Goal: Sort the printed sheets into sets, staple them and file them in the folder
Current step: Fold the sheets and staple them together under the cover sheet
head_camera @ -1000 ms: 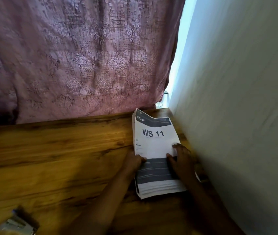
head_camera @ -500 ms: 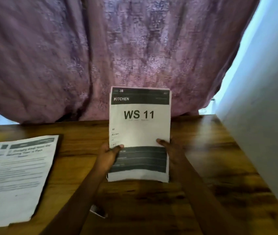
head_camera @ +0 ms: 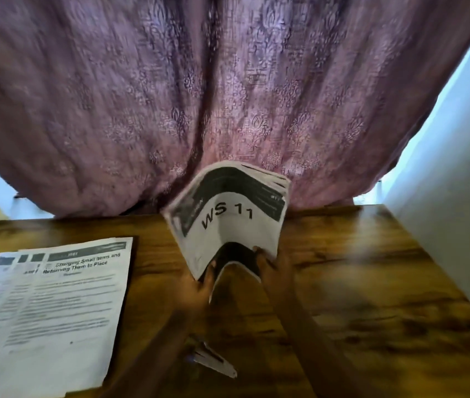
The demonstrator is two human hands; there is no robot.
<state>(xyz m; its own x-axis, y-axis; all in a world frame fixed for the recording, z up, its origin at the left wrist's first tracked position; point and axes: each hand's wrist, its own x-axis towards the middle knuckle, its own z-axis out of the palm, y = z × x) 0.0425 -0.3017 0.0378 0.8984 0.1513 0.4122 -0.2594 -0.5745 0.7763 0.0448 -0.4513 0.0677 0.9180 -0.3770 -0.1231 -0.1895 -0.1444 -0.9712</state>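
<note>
Bowing upward along its middle, a thick stack of printed sheets (head_camera: 229,225) is held above the far centre of the wooden table (head_camera: 371,297), with its far edge raised in front of the curtain (head_camera: 199,96). The top sheet is white, crossed by a black band at its head, with the bold mark "WS 11" beneath and a second dark block at its near end. The far edges of the sheets are fanned slightly apart.

The table is of glossy brown wood with dark streaks. The curtain is a mauve fabric, woven with a floral pattern and hung in soft folds. A smooth pale wall (head_camera: 457,196) is seen at the right.

The stack's near left corner is gripped by the left hand (head_camera: 196,288), its fingers curled round the paper's edge. The near right corner is pinched likewise by the right hand (head_camera: 274,268). A second pile of printed sheets (head_camera: 56,305) lies flat at the table's left, well apart from the held stack. A small pale object (head_camera: 213,361), too blurred to be named, lies between the forearms.
</note>
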